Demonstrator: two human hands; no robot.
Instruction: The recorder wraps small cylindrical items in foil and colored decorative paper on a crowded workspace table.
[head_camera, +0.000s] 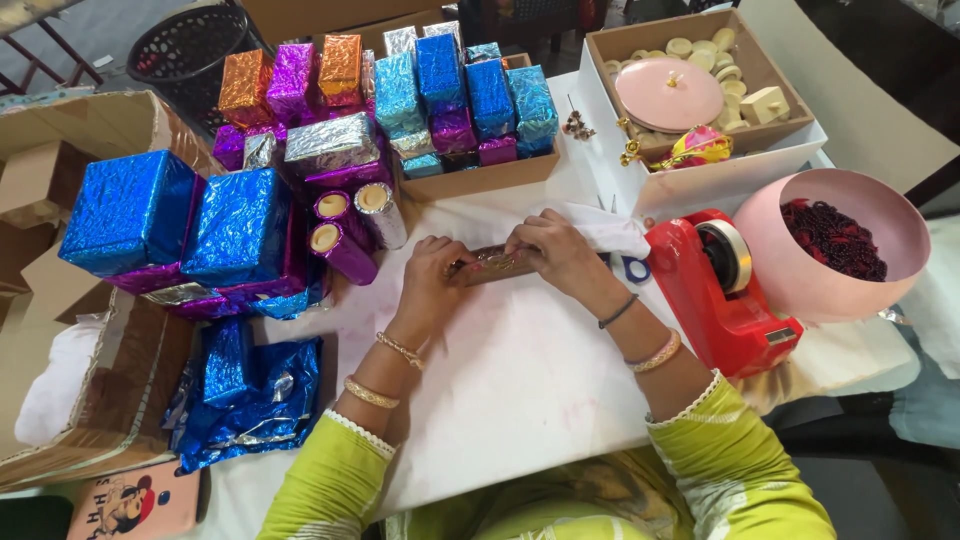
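Both my hands press on a small brown, gold-patterned roll (492, 265) lying on the white table cover (520, 380). My left hand (432, 275) grips its left end; my right hand (548, 250) covers its right end. Both wrists wear bangles and the sleeves are yellow-green. Three foil-wrapped cylinders (350, 225) in purple and silver lie just left of my left hand. A red tape dispenser (718, 290) stands right of my right forearm.
Blue and purple foil-wrapped boxes (185, 230) are stacked at left. A cardboard box of wrapped packets (470, 100) is behind. A white box with a pink lid (670, 95) is at the back right. A pink bowl of dark red beads (830, 245) is at right. Crumpled blue foil (250, 395) lies near left.
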